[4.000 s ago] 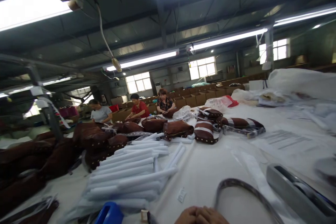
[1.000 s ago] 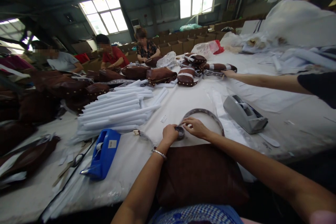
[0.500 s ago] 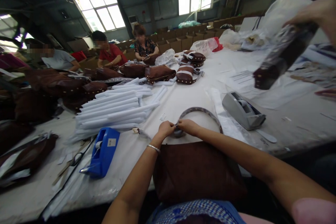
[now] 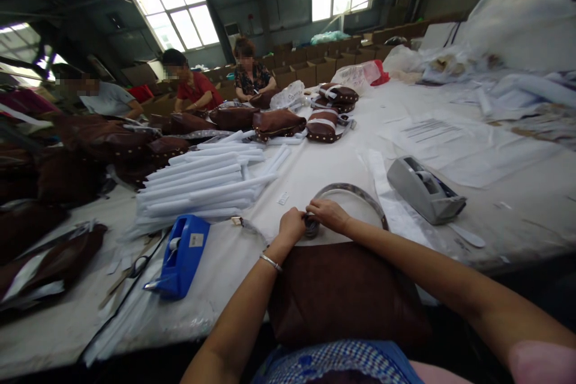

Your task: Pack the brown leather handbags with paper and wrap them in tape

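Observation:
A dark brown leather handbag (image 4: 346, 294) lies at the table's near edge, against my apron. Its strap (image 4: 357, 191), seemingly wrapped in clear film, arches over the white table beyond the bag and ends in a small coil at my hands. My left hand (image 4: 292, 225) is closed at the left side of the coil, its fingertips partly hidden. My right hand (image 4: 328, 215) pinches the strap just above the coil, touching or almost touching the left. A loose strap end with a metal buckle (image 4: 236, 221) lies left of my left hand.
A blue tape dispenser (image 4: 182, 258) and scissors (image 4: 138, 266) are at left; a grey tape dispenser (image 4: 423, 189) is at right. White paper rolls (image 4: 202, 186) are stacked ahead. Brown bags (image 4: 279, 124) line the far side, where several people work.
Another person's hand, carrying a film-covered brown bag at the right, has left the view. My hands stay at the strap coil with slightly shifted fingers. The whole view has shifted a little.

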Demonstrator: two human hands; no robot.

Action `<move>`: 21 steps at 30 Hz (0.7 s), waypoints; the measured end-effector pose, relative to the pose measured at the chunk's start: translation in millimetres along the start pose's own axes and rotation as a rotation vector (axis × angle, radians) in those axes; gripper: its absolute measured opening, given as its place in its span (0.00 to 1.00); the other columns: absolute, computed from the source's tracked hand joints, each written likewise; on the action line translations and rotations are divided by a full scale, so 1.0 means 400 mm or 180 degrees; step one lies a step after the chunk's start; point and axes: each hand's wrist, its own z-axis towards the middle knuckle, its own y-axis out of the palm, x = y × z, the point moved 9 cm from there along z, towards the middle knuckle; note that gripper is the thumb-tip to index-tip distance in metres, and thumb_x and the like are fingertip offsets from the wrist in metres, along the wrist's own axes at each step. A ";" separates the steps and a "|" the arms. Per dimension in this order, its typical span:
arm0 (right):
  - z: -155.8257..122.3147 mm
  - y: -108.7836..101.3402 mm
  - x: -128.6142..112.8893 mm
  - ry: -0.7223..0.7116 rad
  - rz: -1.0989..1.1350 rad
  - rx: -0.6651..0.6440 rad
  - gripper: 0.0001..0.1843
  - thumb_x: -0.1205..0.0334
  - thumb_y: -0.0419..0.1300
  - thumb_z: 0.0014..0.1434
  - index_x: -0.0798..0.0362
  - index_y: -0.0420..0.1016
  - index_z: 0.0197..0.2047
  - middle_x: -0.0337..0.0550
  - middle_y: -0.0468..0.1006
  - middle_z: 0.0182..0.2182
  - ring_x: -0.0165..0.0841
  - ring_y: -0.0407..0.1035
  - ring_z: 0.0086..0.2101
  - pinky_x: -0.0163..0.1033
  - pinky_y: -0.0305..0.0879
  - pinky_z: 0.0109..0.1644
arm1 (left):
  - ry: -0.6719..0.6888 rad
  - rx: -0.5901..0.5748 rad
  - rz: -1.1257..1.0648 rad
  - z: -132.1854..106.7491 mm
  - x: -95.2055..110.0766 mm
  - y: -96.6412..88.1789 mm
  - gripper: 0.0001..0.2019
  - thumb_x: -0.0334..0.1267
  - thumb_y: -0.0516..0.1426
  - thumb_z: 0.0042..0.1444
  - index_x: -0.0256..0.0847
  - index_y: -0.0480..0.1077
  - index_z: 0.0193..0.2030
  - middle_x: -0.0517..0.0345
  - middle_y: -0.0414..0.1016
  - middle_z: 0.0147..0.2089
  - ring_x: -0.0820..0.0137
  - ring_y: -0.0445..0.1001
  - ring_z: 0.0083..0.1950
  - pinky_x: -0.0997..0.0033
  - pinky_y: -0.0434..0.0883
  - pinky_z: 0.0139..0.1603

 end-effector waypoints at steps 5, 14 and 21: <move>-0.004 -0.028 0.010 -0.0347 -0.0223 -0.0293 0.18 0.69 0.56 0.64 0.50 0.73 0.56 0.51 0.74 0.56 0.41 0.65 0.58 0.52 0.49 0.67 | -0.0006 0.0146 0.0293 -0.017 0.022 0.005 0.16 0.40 0.51 0.65 0.42 0.78 0.50 0.45 0.75 0.51 0.60 0.76 0.51 0.66 0.69 0.55; -0.022 0.014 0.064 0.0414 -0.0131 -0.0807 0.13 0.66 0.55 0.64 0.53 0.81 0.44 0.52 0.81 0.44 0.40 0.74 0.45 0.39 0.65 0.48 | -0.0140 0.0288 0.0542 -0.020 0.021 -0.007 0.16 0.35 0.50 0.63 0.39 0.79 0.47 0.44 0.76 0.49 0.60 0.77 0.49 0.67 0.71 0.51; -0.030 0.038 0.058 0.1405 0.0138 -0.0934 0.27 0.47 0.48 0.69 0.57 0.82 0.39 0.55 0.83 0.37 0.42 0.76 0.39 0.38 0.63 0.38 | -0.0454 0.0336 0.0594 -0.017 0.018 -0.003 0.16 0.33 0.50 0.64 0.35 0.78 0.49 0.42 0.76 0.50 0.60 0.77 0.49 0.67 0.71 0.50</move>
